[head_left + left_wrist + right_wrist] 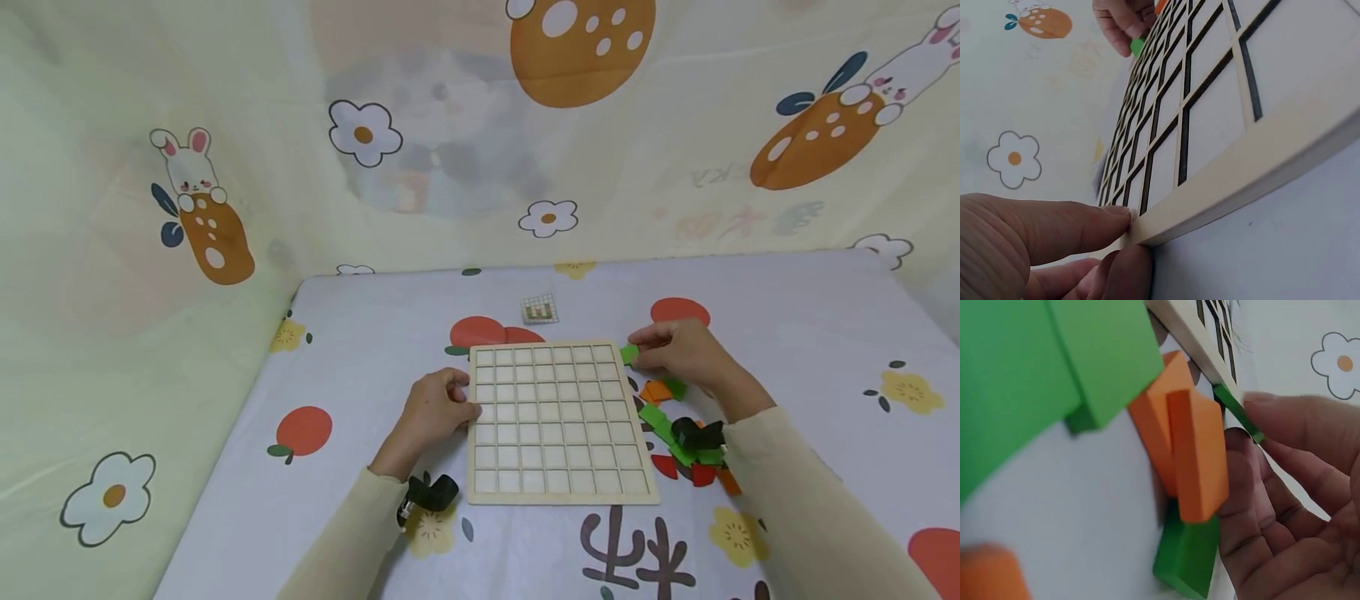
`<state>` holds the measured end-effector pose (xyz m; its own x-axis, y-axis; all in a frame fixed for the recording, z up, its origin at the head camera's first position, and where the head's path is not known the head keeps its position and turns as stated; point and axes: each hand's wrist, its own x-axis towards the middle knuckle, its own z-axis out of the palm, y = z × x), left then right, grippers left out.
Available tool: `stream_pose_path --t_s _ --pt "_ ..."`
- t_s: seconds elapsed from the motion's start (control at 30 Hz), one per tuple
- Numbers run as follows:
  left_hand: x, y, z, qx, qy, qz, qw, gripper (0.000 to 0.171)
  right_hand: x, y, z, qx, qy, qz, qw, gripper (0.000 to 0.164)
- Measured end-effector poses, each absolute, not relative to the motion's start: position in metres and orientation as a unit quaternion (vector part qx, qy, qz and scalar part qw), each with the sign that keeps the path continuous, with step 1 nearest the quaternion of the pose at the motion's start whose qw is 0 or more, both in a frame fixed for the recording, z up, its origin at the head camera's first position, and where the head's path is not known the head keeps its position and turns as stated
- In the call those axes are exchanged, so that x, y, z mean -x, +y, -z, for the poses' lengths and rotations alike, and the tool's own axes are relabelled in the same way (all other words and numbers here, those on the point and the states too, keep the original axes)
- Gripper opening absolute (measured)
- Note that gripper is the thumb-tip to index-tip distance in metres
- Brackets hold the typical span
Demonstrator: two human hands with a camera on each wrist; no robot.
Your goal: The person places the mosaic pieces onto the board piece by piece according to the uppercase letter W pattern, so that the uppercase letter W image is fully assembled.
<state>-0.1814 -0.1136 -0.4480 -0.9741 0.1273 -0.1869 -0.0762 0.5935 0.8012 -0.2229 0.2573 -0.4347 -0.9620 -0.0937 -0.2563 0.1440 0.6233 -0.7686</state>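
A square wooden grid board (555, 498) with rows of pale square cells lies on the table. My left hand (435, 408) pinches its left edge, the thumb (1079, 228) on top of the rim and the fingers curled beneath. Beyond the board's far right corner, my right hand (686, 354) holds a small green tile (1239, 412) between thumb and fingers, right beside the rim. Below that hand, orange pieces (1197, 456) and another green block (1188, 556) lie on the cloth.
Along the board's right side is a loose pile of green pieces (656, 421), red pieces (702, 475) and orange ones, partly hidden by the right wrist camera. A small gridded picture card (540, 309) lies behind the board. A printed cloth (360, 350) covers the table; a patterned curtain rises behind.
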Motion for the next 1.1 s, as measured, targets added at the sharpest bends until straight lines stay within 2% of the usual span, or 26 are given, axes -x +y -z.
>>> stream_pose_path --t_s 0.43,0.6,1.1 --pt "0.179 -0.108 0.444 -0.010 0.887 -0.445 0.124 0.045 0.226 0.250 0.425 0.043 0.937 0.320 0.131 0.031" --pt "0.180 -0.108 0.443 -0.014 0.885 -0.450 0.120 0.044 0.225 0.253 0.423 0.046 0.938 0.315 0.135 0.030" --pt "0.180 -0.111 0.449 -0.011 0.878 -0.467 0.108 0.044 0.209 0.250 0.423 0.049 0.935 0.337 0.095 0.029"
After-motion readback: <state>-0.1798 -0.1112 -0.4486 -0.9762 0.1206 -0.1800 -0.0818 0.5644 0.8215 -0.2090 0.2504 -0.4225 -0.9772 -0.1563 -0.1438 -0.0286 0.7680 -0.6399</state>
